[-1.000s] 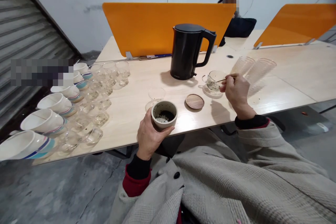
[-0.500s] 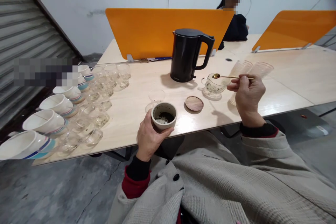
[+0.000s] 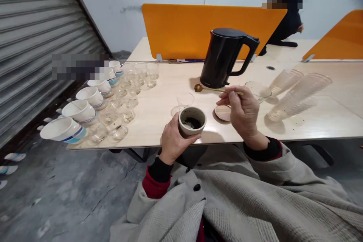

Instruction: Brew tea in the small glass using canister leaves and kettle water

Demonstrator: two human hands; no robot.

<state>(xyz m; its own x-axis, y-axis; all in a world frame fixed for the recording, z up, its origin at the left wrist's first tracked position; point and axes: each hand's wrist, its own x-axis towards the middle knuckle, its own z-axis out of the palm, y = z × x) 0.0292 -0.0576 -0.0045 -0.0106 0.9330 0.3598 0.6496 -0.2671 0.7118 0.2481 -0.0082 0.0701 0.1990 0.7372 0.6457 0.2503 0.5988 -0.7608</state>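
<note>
My left hand [image 3: 173,138] is wrapped round a grey ceramic cup [image 3: 183,127] near the table's front edge, tilted towards me. Dark loose bits, like tea leaves, lie inside it. Between thumb and fingers, my right hand [image 3: 243,113] pinches the handle of a gold spoon [image 3: 199,88]; its bowl hangs above and beyond the cup. Partly behind the right hand are a round wooden coaster [image 3: 222,113] and a clear glass cup [image 3: 258,90]. A small clear glass [image 3: 185,100] stands just past the ceramic cup.
A black kettle [image 3: 219,58] stands behind the hands, before an orange divider [image 3: 176,32]. Striped white cups [image 3: 78,111] and several small clear glasses [image 3: 120,132] line the left. Stacked clear plastic cups [image 3: 300,96] lean at the right. Another person [image 3: 287,26] is behind the divider.
My right hand with the spoon has moved left, from over the glass cup towards the ceramic cup. The view has turned left, and the person behind has shifted posture.
</note>
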